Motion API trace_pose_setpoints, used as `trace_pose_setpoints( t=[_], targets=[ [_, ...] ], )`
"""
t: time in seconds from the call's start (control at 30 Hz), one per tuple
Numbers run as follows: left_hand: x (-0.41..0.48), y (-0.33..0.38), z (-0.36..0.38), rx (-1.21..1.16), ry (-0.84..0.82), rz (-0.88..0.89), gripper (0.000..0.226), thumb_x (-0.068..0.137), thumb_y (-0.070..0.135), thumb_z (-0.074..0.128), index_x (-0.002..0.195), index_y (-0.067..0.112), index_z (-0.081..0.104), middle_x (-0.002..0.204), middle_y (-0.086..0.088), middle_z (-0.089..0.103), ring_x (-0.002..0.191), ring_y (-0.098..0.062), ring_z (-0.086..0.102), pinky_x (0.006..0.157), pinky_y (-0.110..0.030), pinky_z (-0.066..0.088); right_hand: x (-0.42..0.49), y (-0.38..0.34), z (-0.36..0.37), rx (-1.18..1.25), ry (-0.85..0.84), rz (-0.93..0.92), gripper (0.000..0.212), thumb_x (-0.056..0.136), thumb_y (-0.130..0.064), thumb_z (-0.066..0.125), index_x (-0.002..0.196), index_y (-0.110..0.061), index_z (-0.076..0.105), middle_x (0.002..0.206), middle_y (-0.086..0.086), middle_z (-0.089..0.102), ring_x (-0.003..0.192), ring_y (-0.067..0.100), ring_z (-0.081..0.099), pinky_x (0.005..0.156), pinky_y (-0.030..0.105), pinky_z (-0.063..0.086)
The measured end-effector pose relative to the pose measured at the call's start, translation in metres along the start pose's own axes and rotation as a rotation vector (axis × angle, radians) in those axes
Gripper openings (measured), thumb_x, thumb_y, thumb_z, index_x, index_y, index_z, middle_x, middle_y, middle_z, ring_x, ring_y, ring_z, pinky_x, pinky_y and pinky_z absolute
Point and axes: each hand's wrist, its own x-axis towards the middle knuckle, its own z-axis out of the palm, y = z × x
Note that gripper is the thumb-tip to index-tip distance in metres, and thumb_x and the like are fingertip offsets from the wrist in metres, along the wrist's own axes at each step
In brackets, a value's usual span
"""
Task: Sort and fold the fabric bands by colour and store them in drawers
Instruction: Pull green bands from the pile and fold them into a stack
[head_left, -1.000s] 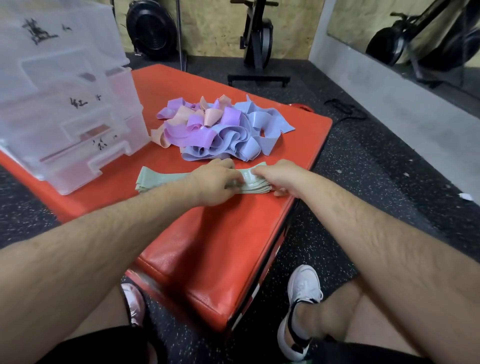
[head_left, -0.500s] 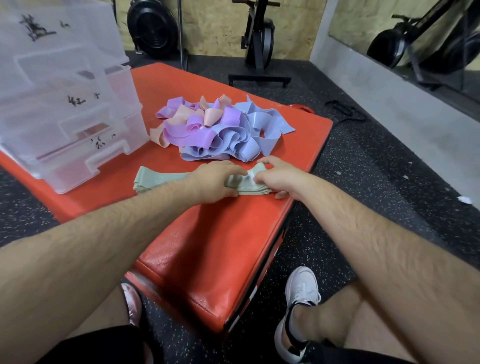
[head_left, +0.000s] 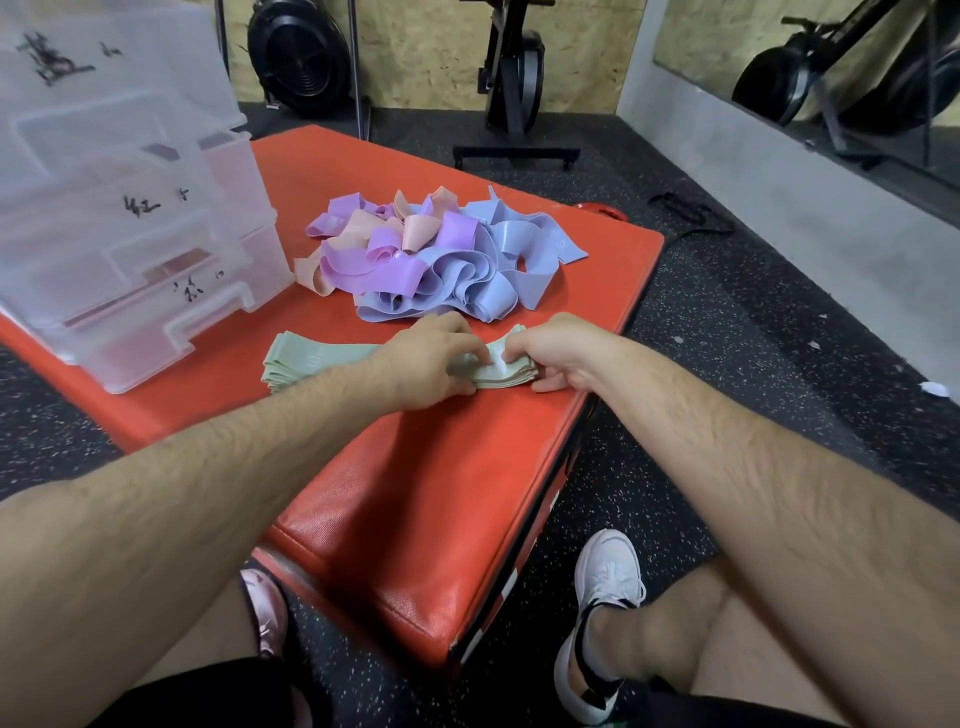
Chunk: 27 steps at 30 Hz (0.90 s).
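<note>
A flat stack of pale green bands (head_left: 311, 361) lies across the red mat (head_left: 415, 493). My left hand (head_left: 431, 361) grips the stack near its right end, fingers curled over the top. My right hand (head_left: 556, 356) pinches the right end of the same stack, lifting a fold of it between the two hands. Behind them sits a loose heap of purple, blue and peach bands (head_left: 436, 260). A clear plastic drawer unit (head_left: 130, 249) with handwritten labels stands at the mat's left; its lower drawers are pulled slightly out.
The mat's right edge drops to a speckled black floor (head_left: 727, 364) just beside my right hand. My legs and white shoes (head_left: 602, 623) are at the near corner. Exercise machines (head_left: 511, 78) stand at the back wall.
My right hand has slid left along the green stack towards my left hand, and the right end of the stack now buckles upward between them. The heap and drawers have not moved.
</note>
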Motion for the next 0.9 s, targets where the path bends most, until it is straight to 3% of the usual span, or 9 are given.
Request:
trace_pose_setpoints(
  t=[0.1,0.17,0.27,0.37,0.53,0.63,0.7,0.77,0.9],
  targets=[
    [0.002,0.007,-0.010,0.052,0.031,-0.010,0.045,0.074,0.042,0.081,0.117,0.034,0.069,0.114,0.001,0.050,0.107,-0.024,0.043,0.101,-0.035,0.035,-0.003,-0.007,-0.006,0.003,0.061,-0.042,0.013,0.082,-0.005,0.068,0.090,-0.009,0.058,0.091,0.008,0.064,0.082,0.022,0.065,0.072,0.036,0.063],
    [0.002,0.014,-0.018,0.031,0.019,-0.051,0.044,0.079,0.047,0.076,0.120,0.038,0.066,0.111,0.003,0.048,0.103,-0.021,0.043,0.096,-0.032,0.036,-0.006,-0.013,-0.015,-0.075,0.176,-0.090,0.008,0.081,-0.009,0.066,0.081,-0.008,0.058,0.086,0.008,0.062,0.072,0.023,0.064,0.054,0.027,0.056],
    [0.001,0.026,-0.030,-0.195,-0.020,-0.158,0.030,0.088,0.041,0.066,0.117,0.031,0.066,0.102,0.007,0.060,0.093,-0.012,0.056,0.086,-0.027,0.045,-0.010,-0.022,-0.025,-0.212,0.266,-0.168,0.011,0.079,-0.018,0.064,0.072,-0.011,0.060,0.067,0.006,0.061,0.052,0.021,0.059,0.052,0.025,0.047],
    [-0.001,0.026,-0.042,-0.137,-0.022,-0.206,0.010,0.091,0.027,0.061,0.097,0.028,0.068,0.091,0.013,0.063,0.090,-0.012,0.060,0.083,-0.030,0.050,-0.015,-0.032,-0.023,-0.386,0.304,-0.213,0.015,0.078,-0.024,0.063,0.070,-0.014,0.056,0.063,0.004,0.058,0.052,0.020,0.054,0.051,0.026,0.039],
    [-0.014,0.004,-0.044,-0.123,-0.114,-0.256,0.034,0.088,0.004,0.050,0.107,0.025,0.069,0.103,0.015,0.066,0.094,-0.007,0.058,0.082,-0.018,0.042,-0.022,-0.050,-0.005,-0.565,0.315,-0.309,0.029,0.084,-0.028,0.066,0.068,-0.014,0.046,0.063,-0.001,0.048,0.054,0.016,0.044,0.045,0.027,0.028],
    [-0.011,-0.003,-0.039,-0.302,-0.141,-0.414,0.038,0.089,0.001,0.042,0.112,0.020,0.066,0.103,0.012,0.071,0.083,-0.007,0.060,0.080,-0.022,0.044,-0.024,-0.058,0.011,-0.516,0.302,-0.404,0.026,0.082,-0.026,0.070,0.083,-0.016,0.046,0.066,-0.004,0.046,0.062,0.018,0.049,0.045,0.026,0.029],
    [-0.013,-0.006,-0.042,-0.626,-0.098,-0.558,0.030,0.095,0.017,0.045,0.117,0.012,0.065,0.095,0.004,0.076,0.075,-0.011,0.066,0.079,-0.027,0.045,-0.027,-0.064,0.023,-0.481,0.283,-0.462,0.034,0.082,-0.028,0.074,0.091,-0.021,0.041,0.068,-0.009,0.046,0.063,0.013,0.049,0.044,0.021,0.028],
    [-0.019,-0.007,-0.052,-0.951,-0.007,-0.617,0.050,0.101,0.046,0.034,0.117,0.009,0.063,0.094,-0.009,0.077,0.086,-0.024,0.071,0.084,-0.034,0.046,-0.028,-0.072,0.038,-0.485,0.255,-0.484,0.046,0.081,-0.034,0.078,0.104,-0.013,0.043,0.075,-0.008,0.050,0.063,0.007,0.047,0.044,0.019,0.030],
    [-0.032,-0.009,-0.073,-1.142,0.118,-0.643,0.060,0.097,0.066,0.033,0.094,0.013,0.060,0.080,-0.011,0.072,0.079,-0.030,0.069,0.072,-0.035,0.049,-0.026,-0.084,0.070,-0.510,0.274,-0.532,0.079,0.077,-0.045,0.081,0.132,-0.003,0.042,0.080,-0.006,0.052,0.083,0.018,0.056,0.050,0.025,0.030]
  ],
)
